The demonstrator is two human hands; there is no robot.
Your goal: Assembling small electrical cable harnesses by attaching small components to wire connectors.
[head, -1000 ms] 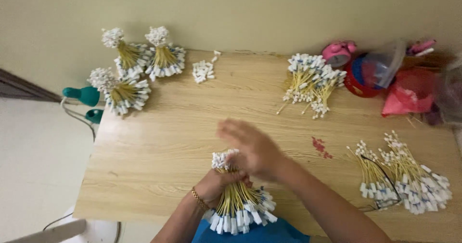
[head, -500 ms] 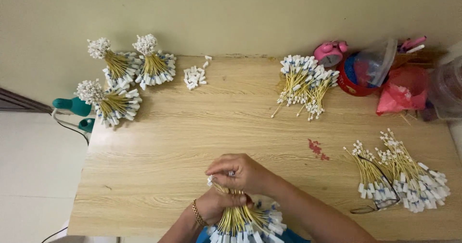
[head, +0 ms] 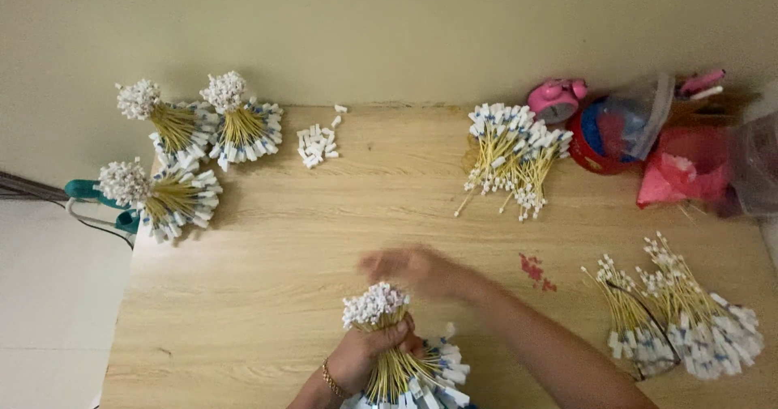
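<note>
Bundling step in hand, by the look of it. Left hand [head: 365,352] at near edge of counter [head: 267,296], fingers clamped round gathered bundle of yellow sticks [head: 389,360], white tips up. Right hand [head: 413,267] just beyond bundle, off it, motion-blurred; fingers apart or together: cannot tell. Loose pile of sticks [head: 510,154] near far edge, tied bundles [head: 182,154] at far left corner. Likely next: right hand to more sticks, left grip kept tight.
</note>
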